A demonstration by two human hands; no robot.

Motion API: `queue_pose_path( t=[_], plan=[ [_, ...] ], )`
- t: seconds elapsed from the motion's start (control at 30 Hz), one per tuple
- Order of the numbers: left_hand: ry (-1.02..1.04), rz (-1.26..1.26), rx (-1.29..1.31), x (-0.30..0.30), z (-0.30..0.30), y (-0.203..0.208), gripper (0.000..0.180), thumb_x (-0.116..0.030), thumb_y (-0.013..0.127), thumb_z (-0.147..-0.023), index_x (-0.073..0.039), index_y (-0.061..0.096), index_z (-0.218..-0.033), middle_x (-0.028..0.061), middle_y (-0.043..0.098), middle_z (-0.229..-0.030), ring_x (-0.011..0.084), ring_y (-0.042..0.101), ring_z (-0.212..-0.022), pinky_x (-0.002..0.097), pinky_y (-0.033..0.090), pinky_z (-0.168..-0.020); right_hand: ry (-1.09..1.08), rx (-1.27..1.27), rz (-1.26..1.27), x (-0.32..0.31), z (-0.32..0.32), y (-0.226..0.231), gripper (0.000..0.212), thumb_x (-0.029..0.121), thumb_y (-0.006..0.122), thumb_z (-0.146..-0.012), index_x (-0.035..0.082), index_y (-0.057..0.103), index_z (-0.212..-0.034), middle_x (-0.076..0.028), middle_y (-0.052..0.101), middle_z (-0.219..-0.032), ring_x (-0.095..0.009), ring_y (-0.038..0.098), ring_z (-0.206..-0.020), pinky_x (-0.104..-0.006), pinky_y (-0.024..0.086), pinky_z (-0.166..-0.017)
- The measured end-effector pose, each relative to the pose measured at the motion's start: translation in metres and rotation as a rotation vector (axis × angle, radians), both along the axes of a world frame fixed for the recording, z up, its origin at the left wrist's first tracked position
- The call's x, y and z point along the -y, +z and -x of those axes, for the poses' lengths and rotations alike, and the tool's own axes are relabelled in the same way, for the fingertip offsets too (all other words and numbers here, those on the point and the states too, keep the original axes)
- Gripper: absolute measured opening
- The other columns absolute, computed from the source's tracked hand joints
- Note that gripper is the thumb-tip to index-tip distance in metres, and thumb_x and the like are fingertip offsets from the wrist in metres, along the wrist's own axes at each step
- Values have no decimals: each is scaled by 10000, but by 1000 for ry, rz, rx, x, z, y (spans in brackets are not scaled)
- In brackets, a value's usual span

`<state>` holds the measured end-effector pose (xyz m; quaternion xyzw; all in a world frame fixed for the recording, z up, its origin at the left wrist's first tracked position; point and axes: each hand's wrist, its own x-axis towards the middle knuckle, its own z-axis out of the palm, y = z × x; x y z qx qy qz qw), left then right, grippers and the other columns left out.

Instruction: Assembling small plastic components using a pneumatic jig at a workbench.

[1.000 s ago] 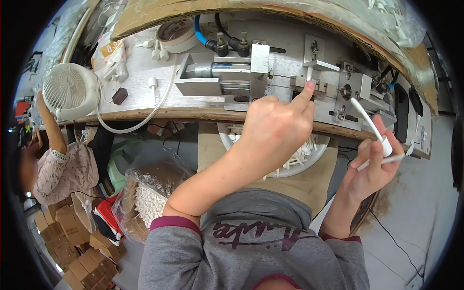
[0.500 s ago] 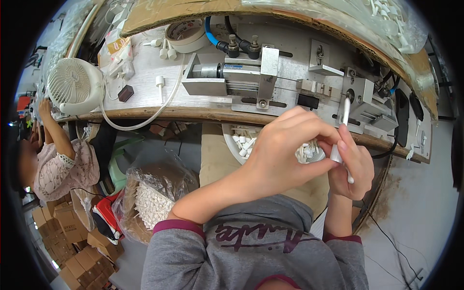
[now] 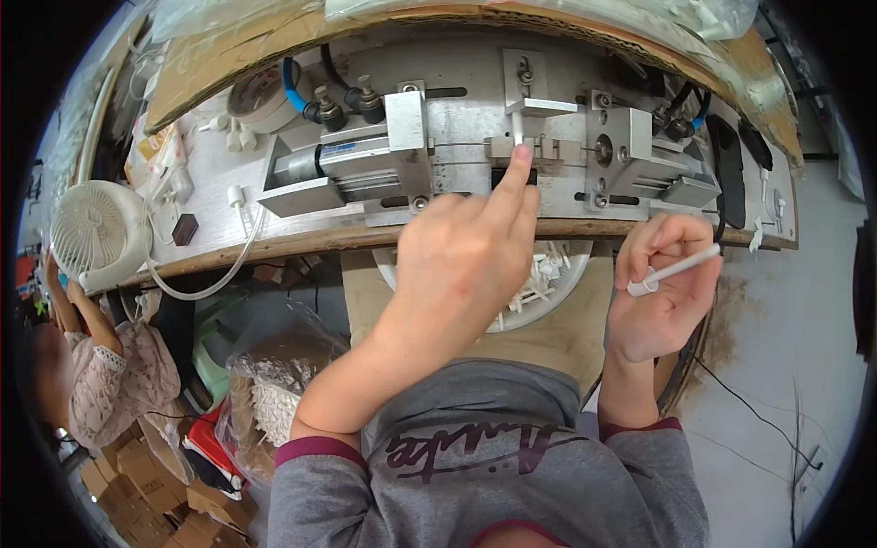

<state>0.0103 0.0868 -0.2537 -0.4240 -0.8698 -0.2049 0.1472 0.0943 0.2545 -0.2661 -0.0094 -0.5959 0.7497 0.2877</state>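
My left hand (image 3: pixel 466 279) reaches over the bench edge with its index finger stretched out. That fingertip touches a white plastic stick (image 3: pixel 517 126) standing in the small metal fixture (image 3: pixel 557 149) between two metal cylinder units. The thumb of this hand is hidden. To the right, in front of the bench, my right hand (image 3: pixel 660 297) is turned palm up, its fingers closed around another white plastic stick (image 3: pixel 685 264) with a wider cap at one end. Below the bench edge sits a white bowl (image 3: pixel 574 285) of small white plastic pieces, partly covered by my left hand.
The left cylinder unit (image 3: pixel 365 164) and right cylinder unit (image 3: pixel 644 151) flank the fixture. A white fan (image 3: pixel 99 233) and a tape roll (image 3: pixel 265 100) are on the bench. Cardboard (image 3: pixel 411 20) overhangs behind. A bag of white pieces (image 3: pixel 274 411) stands lower left, near another person (image 3: pixel 123 365).
My hands have parted. The left has moved up to the fixture, where a white stick now stands under its finger. The right stays at the right with a capped stick. The view has shifted right.
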Motion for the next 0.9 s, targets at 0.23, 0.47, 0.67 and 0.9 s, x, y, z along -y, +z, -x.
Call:
queue_pose_path(
  t=[0.23, 0.47, 0.67, 0.9],
  plan=[
    [-7, 45, 12, -1, 3, 11, 237, -117, 743, -720, -61, 728, -950, 109, 692, -1164, 185, 573, -488, 282, 475, -508, -270, 129, -270, 2, 1, 11, 385, 296, 335, -1057, 8, 527, -890, -49, 460, -822, -98, 394, -684, -212, 300, -584],
    [-282, -574, 429, 8, -4, 31, 424, -55, 819, -687, -41, 714, -1098, 121, 704, -1095, 234, 700, -906, 332, 567, -729, 127, 416, 57, 11, 17, 46, 217, 215, 535, -1011, 27, 605, -928, 34, 518, -666, -13, 387, -496, -173, 271, -443],
    [-142, -585, 222, 35, 0, 53, 361, -29, 818, -695, -11, 721, -1042, 137, 687, -1044, 197, 687, -818, 286, 576, -681, 286, 210, -189, 11, 90, 99, 163, 179, 555, -985, 24, 599, -1013, -37, 606, -726, -65, 537, -558, -208, 409, -497],
    [-63, -368, 165, 23, -2, 29, 290, -74, 803, -717, -9, 707, -982, 139, 659, -1199, 194, 687, -768, 290, 559, -646, -242, -647, -1656, 11, 271, 119, 363, 126, 673, -779, 30, 599, -1121, -173, 659, -949, -335, 646, -885, -440, 522, -803]
  ],
)
